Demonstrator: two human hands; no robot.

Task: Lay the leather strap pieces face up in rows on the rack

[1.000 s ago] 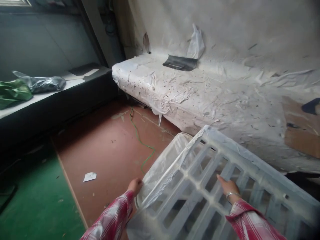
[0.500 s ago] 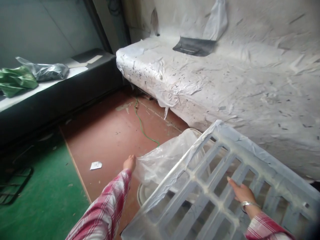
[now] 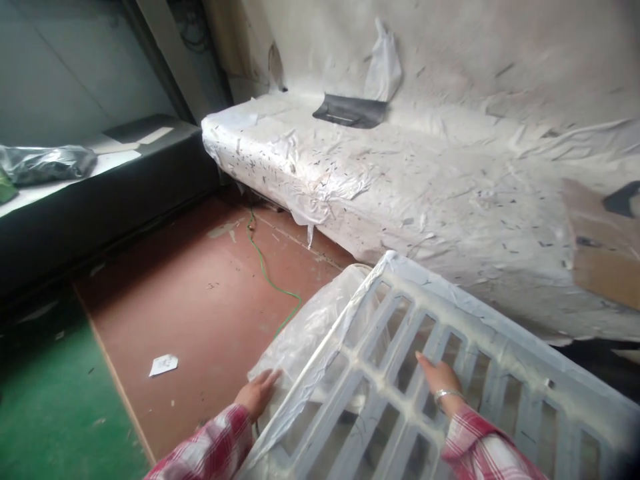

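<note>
A pale, slatted plastic crate, with film along its rim, is tilted across the lower right. My right hand, a bracelet at the wrist, grips one of its slats; some of the fingers pass out of sight in a slot. Beside the crate's left edge, my left hand lies with fingers stretched out against a clear plastic bag. That bag bulges out from behind the crate and its lower part is hidden.
A long ledge covered in white sheeting, strewn with dark scraps, runs behind. On it lies a dark curved panel. A green cord and a white paper label are on the reddish floor board. A black bench stands left.
My left hand has let its pinch on the bag go and moved down beside the crate, fingers extended. The bag has sunk closer to the crate. My view has turned right.
</note>
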